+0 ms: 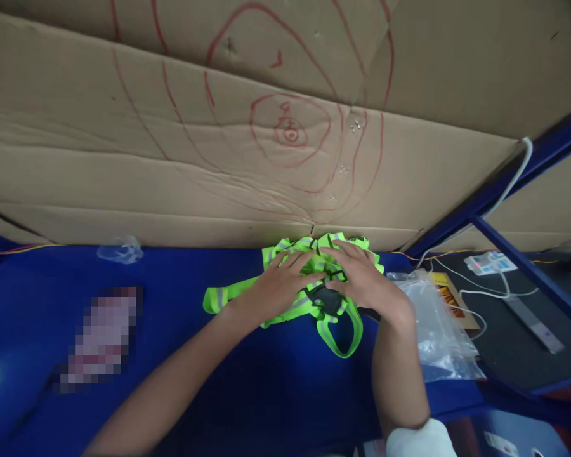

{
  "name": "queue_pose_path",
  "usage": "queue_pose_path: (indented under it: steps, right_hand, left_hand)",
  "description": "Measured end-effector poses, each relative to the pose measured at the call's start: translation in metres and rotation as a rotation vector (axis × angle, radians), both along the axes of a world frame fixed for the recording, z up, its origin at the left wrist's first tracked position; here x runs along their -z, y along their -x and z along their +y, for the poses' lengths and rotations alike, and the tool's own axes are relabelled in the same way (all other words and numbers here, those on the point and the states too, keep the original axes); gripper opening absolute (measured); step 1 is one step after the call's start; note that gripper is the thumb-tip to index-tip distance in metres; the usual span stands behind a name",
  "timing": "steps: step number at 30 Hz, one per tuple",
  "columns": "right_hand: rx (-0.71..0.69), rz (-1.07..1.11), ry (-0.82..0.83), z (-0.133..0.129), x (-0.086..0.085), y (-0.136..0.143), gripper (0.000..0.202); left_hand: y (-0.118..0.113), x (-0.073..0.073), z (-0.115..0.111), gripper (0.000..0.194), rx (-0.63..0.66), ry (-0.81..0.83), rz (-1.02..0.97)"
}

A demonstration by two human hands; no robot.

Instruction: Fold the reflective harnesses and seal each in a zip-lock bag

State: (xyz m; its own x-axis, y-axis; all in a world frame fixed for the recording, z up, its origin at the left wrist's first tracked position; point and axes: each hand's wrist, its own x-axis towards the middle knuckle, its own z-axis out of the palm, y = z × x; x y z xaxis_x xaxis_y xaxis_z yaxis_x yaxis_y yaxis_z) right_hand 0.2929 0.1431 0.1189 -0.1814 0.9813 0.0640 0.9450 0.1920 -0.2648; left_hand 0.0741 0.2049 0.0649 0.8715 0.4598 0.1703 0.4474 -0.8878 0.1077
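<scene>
The crumpled garment of fluorescent yellow-green webbing with silver-grey bands (292, 313) lay on the blue table surface (185, 273), at the foot of the cardboard panel marked with red rings (181, 184). I could not determine whether its rear edge touched the panel. One strap extended left; a narrow loop (358, 327) hung toward the viewer. A black fabric patch (329, 299) showed between the hands, its outline partly covered.

The left hand (285, 282) rested over the garment's left portion, fingers extended and unclenched. The right hand (359, 274) was set over the right portion, fingers likewise spread. Both covered the fabric beneath, so I could not verify any folds there. The white sleeve (421, 440) on the right arm was cut off by the lower edge.

To the right, I noted clear plastic bags (438, 330) partly covering a yellow-and-brown flat packet (450, 293); its print was illegible. Beyond ran a blue metal frame (552, 149), cropped at the right edge. To the left lay a crumpled piece of clear plastic film (121, 251) and a pixelated object (105, 339), which I could not identify.
</scene>
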Motion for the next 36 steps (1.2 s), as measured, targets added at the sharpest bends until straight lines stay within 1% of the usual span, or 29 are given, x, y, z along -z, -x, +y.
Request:
queue_pose_path:
  steps: [2, 3, 4, 6, 7, 8, 9, 11, 12, 13, 14, 16, 18, 20, 21, 23, 25, 27, 28, 30, 31, 32, 33, 36]
  right_hand:
    - [-0.114, 0.078, 0.034, -0.002, 0.0, 0.004, 0.067]
    - [-0.151, 0.118, 0.037, -0.002, 0.0, 0.006, 0.064]
    - [-0.179, 0.151, 0.033, -0.002, 0.0, 0.008, 0.061]
    - [-0.213, 0.195, 0.023, 0.001, -0.002, 0.012, 0.056]
    - [-0.213, 0.214, 0.012, 0.003, -0.004, 0.013, 0.051]
    - [-0.197, 0.237, -0.007, 0.004, -0.006, 0.015, 0.045]
    - [-0.164, 0.262, -0.039, 0.004, -0.009, 0.015, 0.04]
    - [-0.058, 0.303, -0.143, 0.002, -0.016, 0.015, 0.033]
    - [-0.004, 0.314, -0.199, 0.0, -0.02, 0.014, 0.031]
    - [0.033, 0.317, -0.237, -0.002, -0.023, 0.013, 0.03]
    - [0.049, 0.316, -0.251, -0.004, -0.026, 0.011, 0.029]
    - [0.04, 0.311, -0.22, -0.009, -0.029, 0.007, 0.028]
    - [0.02, 0.31, -0.186, -0.012, -0.03, 0.005, 0.028]
    - [0.002, 0.329, -0.19, -0.014, -0.031, 0.007, 0.028]
    - [-0.019, 0.354, -0.191, -0.015, -0.032, 0.01, 0.028]
    - [-0.115, 0.422, -0.168, -0.018, -0.037, 0.018, 0.027]
    - [-0.249, 0.483, -0.109, -0.02, -0.044, 0.028, 0.028]
    - [-0.359, 0.523, -0.038, -0.021, -0.051, 0.036, 0.033]
    - [-0.388, 0.536, -0.008, -0.021, -0.055, 0.04, 0.037]
    - [-0.411, 0.548, 0.013, -0.02, -0.059, 0.046, 0.054]
    - [-0.409, 0.548, -0.001, -0.019, -0.059, 0.049, 0.062]
    - [-0.393, 0.553, -0.032, -0.018, -0.058, 0.052, 0.065]
    - [-0.368, 0.57, -0.075, -0.015, -0.055, 0.054, 0.064]
    - [-0.238, 0.704, -0.2, -0.005, -0.044, 0.063, 0.049]
  left_hand:
    - [-0.001, -0.009, 0.004, 0.041, 0.0, 0.044, 0.013]
    - [0.001, -0.015, 0.006, 0.028, -0.012, 0.053, 0.02]
    - [0.004, -0.021, 0.006, 0.018, -0.027, 0.055, 0.02]
    - [0.009, -0.031, 0.005, 0.016, -0.053, 0.043, 0.0]
    - [0.01, -0.033, 0.003, 0.016, -0.053, 0.039, -0.017]
    - [0.01, -0.033, -0.001, 0.018, -0.037, 0.045, -0.033]
    - [0.009, -0.03, -0.006, 0.026, -0.011, 0.057, -0.042]
    - [0.002, -0.019, -0.016, 0.047, 0.061, 0.08, -0.043]
    - [-0.002, -0.013, -0.02, 0.052, 0.086, 0.077, -0.042]
    - [-0.006, -0.007, -0.022, 0.049, 0.097, 0.056, -0.046]
    - [-0.009, -0.002, -0.022, 0.043, 0.107, 0.032, -0.046]
    - [-0.011, -0.001, -0.019, 0.028, 0.124, 0.029, -0.04]
    - [-0.005, -0.01, -0.014, 0.018, 0.163, 0.129, -0.026]
    - [0.008, -0.026, -0.012, 0.011, 0.189, 0.253, -0.034]
    - [0.015, -0.036, -0.013, 0.011, 0.181, 0.28, -0.051]
    - [0.032, -0.056, -0.019, 0.021, 0.134, 0.255, -0.112]
    - [0.047, -0.073, -0.026, 0.031, 0.084, 0.167, -0.198]
    - [0.059, -0.086, -0.032, 0.034, 0.05, 0.061, -0.278]
    - [0.063, -0.09, -0.033, 0.033, 0.036, 0.007, -0.311]
    - [0.068, -0.096, -0.034, 0.026, -0.011, -0.097, -0.375]
    - [0.069, -0.097, -0.033, 0.024, -0.038, -0.144, -0.408]
    - [0.069, -0.097, -0.032, 0.023, -0.061, -0.183, -0.437]
    - [0.068, -0.097, -0.031, 0.022, -0.077, -0.216, -0.458]
    - [0.06, -0.092, -0.027, 0.023, -0.131, -0.284, -0.456]
